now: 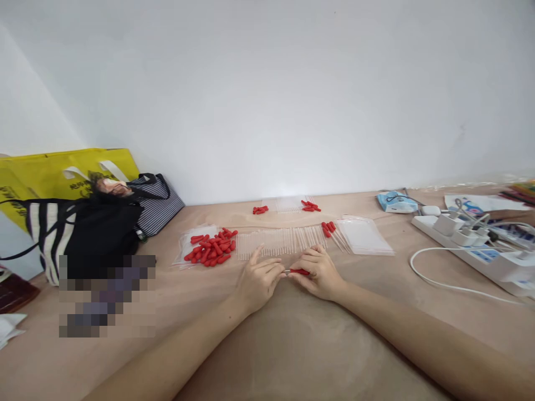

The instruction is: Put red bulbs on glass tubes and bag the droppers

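Observation:
My left hand [259, 278] and my right hand [315, 273] meet low over the table. Between them is a small red-handled piece [300, 272] with a pale, shiny tip. The fingers of my right hand close round its red part, and my left fingertips pinch at the tip end. My left index finger points upward. Just beyond my hands lie rows of thin clear sticks [267, 242]. To their left, a pile of small red handles [211, 248] rests on clear plastic bags [184, 245]. On the right are several red-ended sticks [329, 229].
Clear bags [365, 236] lie at right, near a blue mask [397, 201] and a white power strip [472, 250] with cables. More red pieces [310, 206] sit by the wall. Bags, including a black one [100, 234] and a yellow one [75, 161], stand at left.

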The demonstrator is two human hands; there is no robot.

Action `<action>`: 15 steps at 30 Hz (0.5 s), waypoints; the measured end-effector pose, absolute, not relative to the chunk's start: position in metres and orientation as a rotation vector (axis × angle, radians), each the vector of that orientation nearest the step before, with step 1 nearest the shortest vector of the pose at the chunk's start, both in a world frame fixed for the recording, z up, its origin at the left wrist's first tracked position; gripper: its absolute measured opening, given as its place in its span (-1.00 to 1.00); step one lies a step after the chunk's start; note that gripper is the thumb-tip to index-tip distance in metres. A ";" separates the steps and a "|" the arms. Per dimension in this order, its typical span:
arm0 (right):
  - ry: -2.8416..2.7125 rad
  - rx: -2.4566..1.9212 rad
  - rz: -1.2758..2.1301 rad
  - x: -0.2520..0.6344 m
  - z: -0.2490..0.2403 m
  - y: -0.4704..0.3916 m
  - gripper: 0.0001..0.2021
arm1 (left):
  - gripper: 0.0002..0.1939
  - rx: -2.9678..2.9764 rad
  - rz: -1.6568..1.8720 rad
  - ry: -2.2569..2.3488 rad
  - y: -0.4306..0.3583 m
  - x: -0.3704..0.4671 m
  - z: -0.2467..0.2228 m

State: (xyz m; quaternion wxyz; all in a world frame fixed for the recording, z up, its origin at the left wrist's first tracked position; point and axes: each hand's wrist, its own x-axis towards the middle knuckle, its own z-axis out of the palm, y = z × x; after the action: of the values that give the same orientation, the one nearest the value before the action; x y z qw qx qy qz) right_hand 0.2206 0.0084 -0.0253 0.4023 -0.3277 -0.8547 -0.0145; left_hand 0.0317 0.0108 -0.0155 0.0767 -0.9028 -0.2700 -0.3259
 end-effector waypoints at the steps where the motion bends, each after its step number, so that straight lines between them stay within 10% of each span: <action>1: -2.156 -0.830 -0.030 0.221 -0.026 0.009 -0.84 | -0.80 -2.712 -0.972 -0.817 0.011 0.031 -0.016; 15: -1.806 -0.800 0.911 0.221 -0.020 0.008 -0.81 | -0.79 -2.715 -0.953 -0.928 0.015 0.026 -0.020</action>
State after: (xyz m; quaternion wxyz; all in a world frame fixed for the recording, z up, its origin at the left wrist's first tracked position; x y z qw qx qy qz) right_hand 0.2211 0.0079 -0.0197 0.4644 -0.3256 -0.7353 0.3710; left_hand 0.0257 0.0154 -0.0197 0.0589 -0.8964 -0.3064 -0.3147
